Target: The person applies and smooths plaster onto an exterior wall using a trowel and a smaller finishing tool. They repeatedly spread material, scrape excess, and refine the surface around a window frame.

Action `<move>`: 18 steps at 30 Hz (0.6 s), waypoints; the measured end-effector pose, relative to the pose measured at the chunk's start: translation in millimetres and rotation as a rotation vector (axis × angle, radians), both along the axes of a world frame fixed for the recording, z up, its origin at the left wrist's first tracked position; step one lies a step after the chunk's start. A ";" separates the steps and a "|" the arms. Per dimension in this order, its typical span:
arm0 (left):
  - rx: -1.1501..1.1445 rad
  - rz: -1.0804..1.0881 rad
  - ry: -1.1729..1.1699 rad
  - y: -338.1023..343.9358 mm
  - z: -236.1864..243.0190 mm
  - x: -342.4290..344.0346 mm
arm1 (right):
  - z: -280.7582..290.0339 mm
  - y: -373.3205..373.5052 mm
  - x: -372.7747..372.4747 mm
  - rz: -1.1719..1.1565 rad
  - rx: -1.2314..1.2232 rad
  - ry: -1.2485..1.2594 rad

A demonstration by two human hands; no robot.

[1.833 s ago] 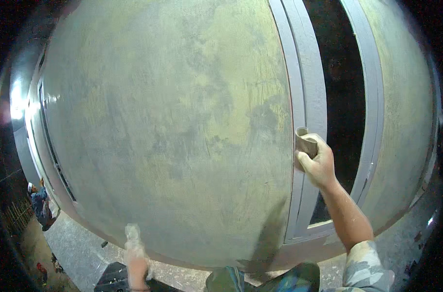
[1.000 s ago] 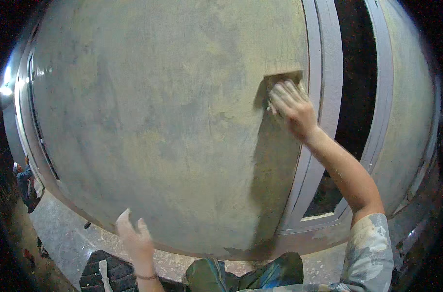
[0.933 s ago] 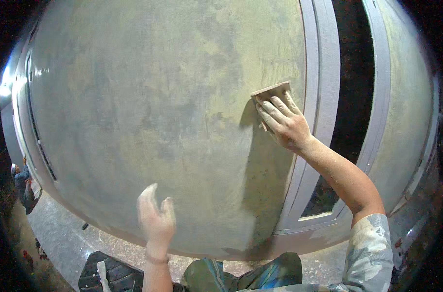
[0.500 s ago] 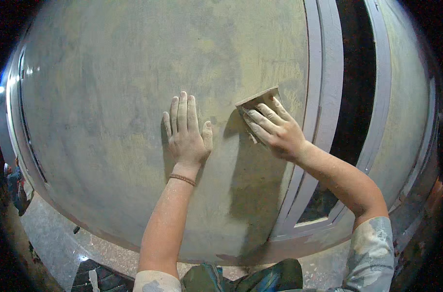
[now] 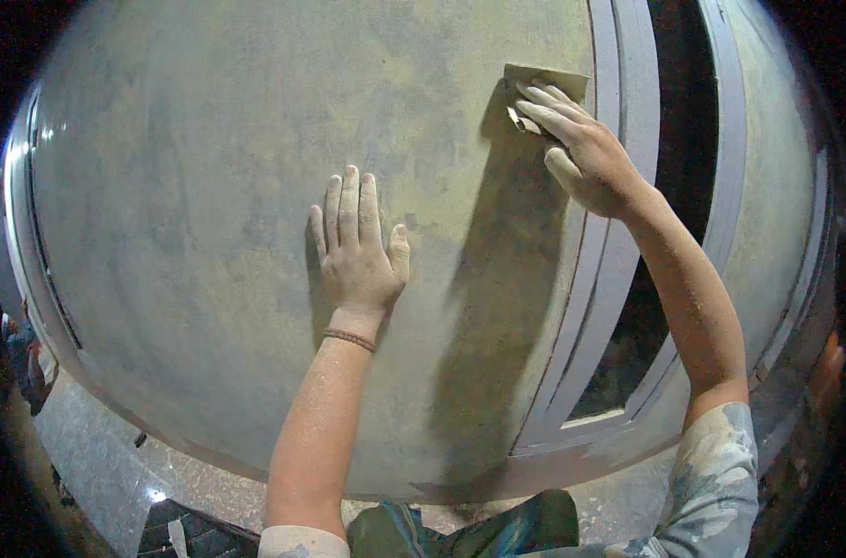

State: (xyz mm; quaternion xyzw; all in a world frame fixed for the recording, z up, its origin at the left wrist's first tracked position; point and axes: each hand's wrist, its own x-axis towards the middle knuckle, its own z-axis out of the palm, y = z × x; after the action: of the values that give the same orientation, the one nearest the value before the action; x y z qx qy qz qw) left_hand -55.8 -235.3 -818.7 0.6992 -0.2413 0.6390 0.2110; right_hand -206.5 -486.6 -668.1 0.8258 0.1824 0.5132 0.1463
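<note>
My left hand point(image 5: 359, 265) lies flat on the grey-green, patchy wall point(image 5: 199, 214), fingers up and thumb a little apart. It holds nothing, and a beaded bracelet circles its wrist. Higher and to the right, my right hand point(image 5: 586, 160) presses a sheet of sandpaper point(image 5: 572, 84) to the wall under its fingers. The sheet's lower left edge curls away by the fingertips. Both hands are coated with pale dust. The side of the sheet against the wall is hidden.
A pale window frame point(image 5: 635, 102) with a dark opening stands just right of the sandpaper. Another metallic frame point(image 5: 34, 223) edges the wall at far left. Below are a speckled floor point(image 5: 209, 488) and a dark quilted item point(image 5: 199, 532). A person point(image 5: 27, 358) is at far left.
My right hand has moved the sandpaper up and to the right, close to the window frame. My left hand has stayed nearly in place on the wall.
</note>
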 end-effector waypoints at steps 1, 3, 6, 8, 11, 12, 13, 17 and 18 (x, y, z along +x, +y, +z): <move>0.003 0.000 0.005 0.3 -0.1 0.2 | 3.2 -0.2 -5.5 -0.002 0.028 0.063; -0.001 -0.003 0.016 0.9 0.1 -1.8 | 8.1 1.7 -13.8 0.076 0.000 0.107; -0.029 -0.011 0.011 -0.6 5.4 -14.3 | 8.2 9.9 -18.3 0.079 0.062 0.150; -0.065 -0.015 0.032 -6.6 15.1 -29.8 | 2.4 18.2 -16.7 0.019 0.130 0.224; 0.015 -0.475 -0.124 -31.4 46.1 -55.1 | -10.6 30.3 -11.2 -0.006 0.221 0.193; 0.020 -0.543 -0.114 -44.0 59.2 -62.5 | -14.8 33.0 -9.9 -0.005 0.233 0.201; 0.022 -0.607 -0.104 -50.4 69.9 -70.0 | -18.3 34.8 -9.4 0.000 0.270 0.186; 0.088 -0.647 -0.013 -63.2 102.2 -81.2 | -20.2 32.0 -14.8 0.175 0.308 0.272; 0.117 -0.636 0.011 -60.9 104.0 -82.2 | -18.0 29.3 -17.5 0.233 0.302 0.249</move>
State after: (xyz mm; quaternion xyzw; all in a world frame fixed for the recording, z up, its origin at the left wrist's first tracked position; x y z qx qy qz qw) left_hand -138.1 -296.2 -714.7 0.6031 -0.4827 0.5225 0.3609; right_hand -224.0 -457.3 -686.2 0.8687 0.2142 0.4421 -0.0632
